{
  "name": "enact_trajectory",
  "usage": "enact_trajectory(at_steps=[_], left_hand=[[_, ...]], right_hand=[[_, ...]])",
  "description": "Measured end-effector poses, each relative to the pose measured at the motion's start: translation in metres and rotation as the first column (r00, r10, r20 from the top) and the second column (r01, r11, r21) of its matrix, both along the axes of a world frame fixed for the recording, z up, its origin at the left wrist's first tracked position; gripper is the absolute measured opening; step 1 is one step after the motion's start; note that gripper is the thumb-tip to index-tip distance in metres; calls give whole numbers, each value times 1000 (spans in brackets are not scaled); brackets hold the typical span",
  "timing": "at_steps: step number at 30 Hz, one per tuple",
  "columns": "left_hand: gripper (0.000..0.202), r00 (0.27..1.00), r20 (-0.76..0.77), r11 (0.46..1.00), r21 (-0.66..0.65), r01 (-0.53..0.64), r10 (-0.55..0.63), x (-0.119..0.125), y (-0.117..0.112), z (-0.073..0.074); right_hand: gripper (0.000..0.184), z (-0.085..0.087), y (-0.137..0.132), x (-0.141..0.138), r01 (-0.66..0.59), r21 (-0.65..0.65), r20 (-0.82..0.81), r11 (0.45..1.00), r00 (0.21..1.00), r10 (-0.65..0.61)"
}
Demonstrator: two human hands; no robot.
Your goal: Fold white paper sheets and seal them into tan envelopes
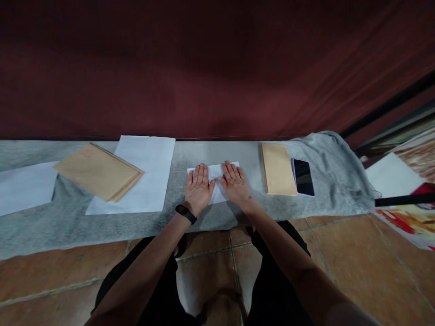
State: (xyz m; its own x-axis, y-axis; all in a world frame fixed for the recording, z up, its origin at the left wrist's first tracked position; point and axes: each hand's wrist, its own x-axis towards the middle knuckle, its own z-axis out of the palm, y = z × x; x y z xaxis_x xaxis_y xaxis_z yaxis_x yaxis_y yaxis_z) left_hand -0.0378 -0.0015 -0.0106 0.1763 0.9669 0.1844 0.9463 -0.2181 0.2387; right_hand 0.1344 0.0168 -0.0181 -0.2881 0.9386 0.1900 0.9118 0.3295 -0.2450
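Note:
A small folded sheet of white paper (215, 172) lies on the grey cloth in front of me. My left hand (198, 188) rests flat on its left part, palm down, fingers stretched out. On the right part my right hand (235, 183) lies flat in the same way, its fingers slightly spread. The two thumbs come close together over the middle of the paper. Both hands cover much of the sheet, so its outer edges show only in places. A dark band (186, 213) sits on my left wrist.
Left of my hands, brown envelopes (98, 172) overlap a stack of white paper (149, 167); another white sheet (25, 188) lies farther left. To the right are more brown envelopes (278, 170) and a phone (303, 177). A dark red cloth (204, 77) rises behind the grey cloth (340, 181).

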Motion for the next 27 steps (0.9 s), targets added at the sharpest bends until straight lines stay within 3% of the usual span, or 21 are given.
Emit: enact_trajectory(at_steps=[9,14,20,23,27], left_hand=[[72,999,20,999,39,-30,29,-13,-9,-7],[74,999,19,999,29,-28,28,-23,-15,-8],[69,999,46,998,47,-31,29,-23,-27,3],[67,998,28,997,49,51,-52,-6,-48,11],[67,983,-9,983,10,185,-185,20,-81,10]], right_hand=[[66,-2,-8,26,48,29,2,998,999,-48],[66,-3,-16,35,133,4,17,991,991,-133],[63,-1,-32,42,223,8,-25,975,975,-222],[64,5,-48,36,119,-23,-66,993,991,-120],[61,11,-74,18,-143,-83,-109,986,985,134]])
